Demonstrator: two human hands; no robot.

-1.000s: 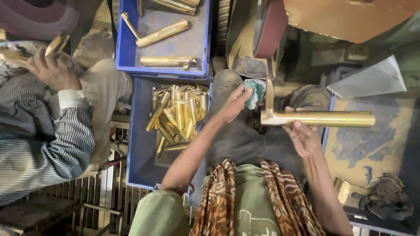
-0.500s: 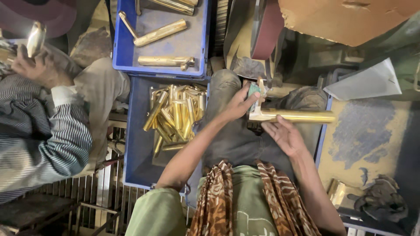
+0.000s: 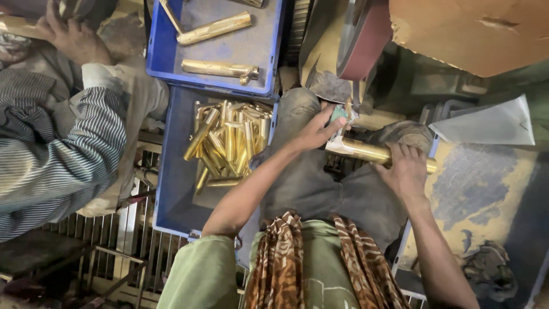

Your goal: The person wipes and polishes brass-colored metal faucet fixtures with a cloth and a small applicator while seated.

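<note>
Workshop floor: left hand [image 3: 314,133] pinches a green pad [image 3: 338,114], right hand [image 3: 407,169] grips one brass tube [image 3: 366,151]; many tubes [image 3: 229,146] wait in a blue bin [image 3: 171,200].

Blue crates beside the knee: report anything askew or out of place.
The brass parts in the nearer blue crate lie in a crisscrossed heap, not rows. The far crate holds a few loose pieces. Nothing spilled.

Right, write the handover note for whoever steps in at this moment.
Left hand: pinches a green pad at the end of the brass handle.
Right hand: grips that handle over the lap.
Things: heap of brass pieces in the near blue tray; a few in the far tray.
Done: cannot tell.
Left: the handle in hand, the heap.
</note>
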